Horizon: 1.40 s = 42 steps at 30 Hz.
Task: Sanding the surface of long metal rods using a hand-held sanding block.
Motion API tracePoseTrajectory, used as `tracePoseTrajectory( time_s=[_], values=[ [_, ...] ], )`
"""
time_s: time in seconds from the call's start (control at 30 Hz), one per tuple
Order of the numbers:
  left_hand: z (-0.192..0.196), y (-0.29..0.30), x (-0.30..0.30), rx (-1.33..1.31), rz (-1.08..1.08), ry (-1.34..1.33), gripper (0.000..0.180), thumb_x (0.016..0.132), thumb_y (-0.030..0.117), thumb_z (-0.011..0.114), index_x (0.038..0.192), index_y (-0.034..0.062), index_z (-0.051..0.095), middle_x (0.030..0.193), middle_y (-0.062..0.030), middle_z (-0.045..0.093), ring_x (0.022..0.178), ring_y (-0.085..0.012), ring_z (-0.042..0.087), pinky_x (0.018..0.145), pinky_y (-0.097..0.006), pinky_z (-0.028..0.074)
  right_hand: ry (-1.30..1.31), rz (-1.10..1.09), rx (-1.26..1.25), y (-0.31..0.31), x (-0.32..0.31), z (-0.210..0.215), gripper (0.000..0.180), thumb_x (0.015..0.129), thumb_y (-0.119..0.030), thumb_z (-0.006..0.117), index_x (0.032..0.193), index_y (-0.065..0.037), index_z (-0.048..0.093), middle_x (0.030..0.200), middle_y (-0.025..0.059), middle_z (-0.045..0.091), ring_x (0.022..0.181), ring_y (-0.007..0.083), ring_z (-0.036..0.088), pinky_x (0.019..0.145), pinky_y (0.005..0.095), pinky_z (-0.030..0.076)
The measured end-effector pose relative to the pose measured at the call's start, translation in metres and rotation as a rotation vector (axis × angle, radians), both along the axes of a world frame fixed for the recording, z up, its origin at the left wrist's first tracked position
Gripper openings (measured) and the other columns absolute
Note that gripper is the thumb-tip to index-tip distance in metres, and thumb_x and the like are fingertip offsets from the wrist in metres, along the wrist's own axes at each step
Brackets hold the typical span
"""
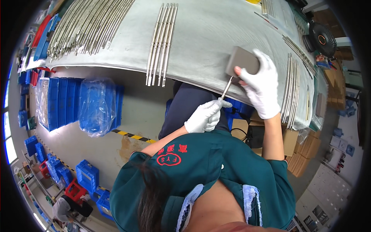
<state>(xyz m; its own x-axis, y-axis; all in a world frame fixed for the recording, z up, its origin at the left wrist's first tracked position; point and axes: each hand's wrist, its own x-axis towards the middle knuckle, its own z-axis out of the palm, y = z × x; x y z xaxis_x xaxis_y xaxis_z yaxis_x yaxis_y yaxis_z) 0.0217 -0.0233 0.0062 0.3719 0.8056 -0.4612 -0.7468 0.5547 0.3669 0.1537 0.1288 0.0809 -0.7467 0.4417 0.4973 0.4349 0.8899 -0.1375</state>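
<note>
Slim metal rod (227, 88): held in curled fingers of left hand (205, 116), angled toward grey block (244, 61), gripped by fingers of right hand (262, 83), apparently for steadiness.

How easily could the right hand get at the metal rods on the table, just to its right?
Probably yes: nothing visible stands between the right hand and those rods. It grips a grey block, though, so it would likely need to free itself first.

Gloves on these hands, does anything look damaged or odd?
Yes: on the right hand, bare fingertips show at the grey block, though white glove covers the rest. I can't tell whether it's torn or cut.
</note>
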Motion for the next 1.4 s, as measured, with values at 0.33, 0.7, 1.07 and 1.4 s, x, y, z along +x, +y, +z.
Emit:
tracePoseTrajectory(
  time_s=[0.33,0.7,1.07,1.4],
  values=[
    [0.010,0.000,0.000,-0.033,0.016,0.059,0.046,0.095,0.044,0.044,0.117,0.0042,0.052,0.053,0.0076,0.028,0.040,-0.0012,0.023,0.036,-0.018,0.020,-0.060,-0.050,-0.026,-0.003,0.003,-0.002,0.042,0.066,-0.015,0.073,0.104,-0.031,0.066,0.119,0.0194,0.052,0.108,0.0371,0.050,0.092,0.0436,0.040],
    [0.000,-0.001,-0.001,0.023,0.020,-0.080,0.052,0.094,0.050,0.040,0.114,0.0037,0.052,0.051,0.0078,0.029,0.038,-0.0017,0.024,0.035,-0.018,0.021,-0.008,0.010,-0.006,-0.018,-0.027,-0.002,0.038,0.065,-0.020,0.072,0.101,-0.028,0.067,0.116,0.0199,0.052,0.107,0.0377,0.050,0.090,0.0442,0.040],
    [-0.009,0.000,0.000,0.014,-0.006,-0.185,0.047,0.094,0.051,0.037,0.101,0.0081,0.055,0.048,0.0072,0.027,0.036,-0.0023,0.023,0.033,-0.019,0.020,-0.028,0.000,-0.013,-0.012,-0.023,-0.001,0.042,0.064,-0.018,0.073,0.104,-0.031,0.065,0.119,0.0176,0.052,0.109,0.0372,0.049,0.093,0.0440,0.040],
    [-0.025,-0.001,0.001,0.056,-0.020,-0.461,0.049,0.094,0.051,0.036,0.101,0.0073,0.056,0.050,0.0062,0.028,0.036,-0.0032,0.025,0.032,-0.019,0.022,-0.116,-0.244,-0.018,-0.005,0.035,-0.003,0.046,0.067,-0.021,0.072,0.111,-0.025,0.064,0.119,0.0219,0.050,0.108,0.0377,0.049,0.098,0.0478,0.033]
  ],
)
